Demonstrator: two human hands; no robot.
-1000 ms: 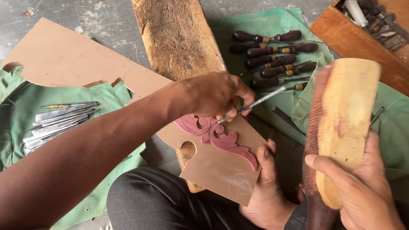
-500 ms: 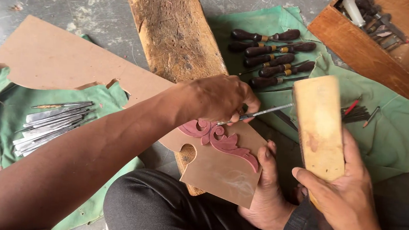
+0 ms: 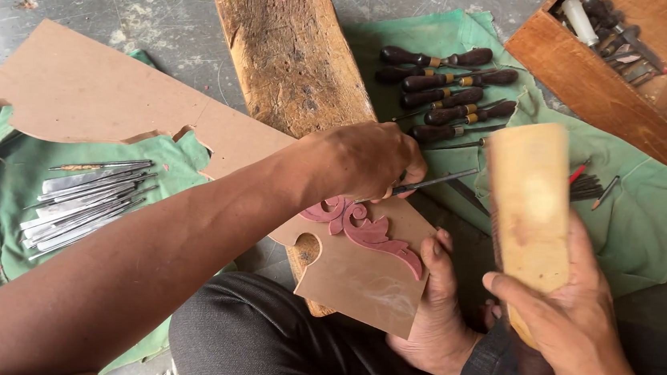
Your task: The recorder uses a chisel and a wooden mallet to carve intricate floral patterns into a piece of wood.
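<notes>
The left hand (image 3: 368, 162) grips a chisel (image 3: 434, 182) over the red carved scroll (image 3: 366, 230); right of it, the right hand (image 3: 564, 312) clasps a wooden mallet (image 3: 527, 204).

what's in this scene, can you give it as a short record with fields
left hand: left hand grips a thin metal chisel, tip down at the carved red scroll
right hand: right hand holds a pale wooden mallet, raised and blurred
workpiece: scroll lies on a thin brown board, a bare foot against its edge
nearby: wooden block, dark-handled chisels on green cloth, metal blades on the left, wooden box
</notes>
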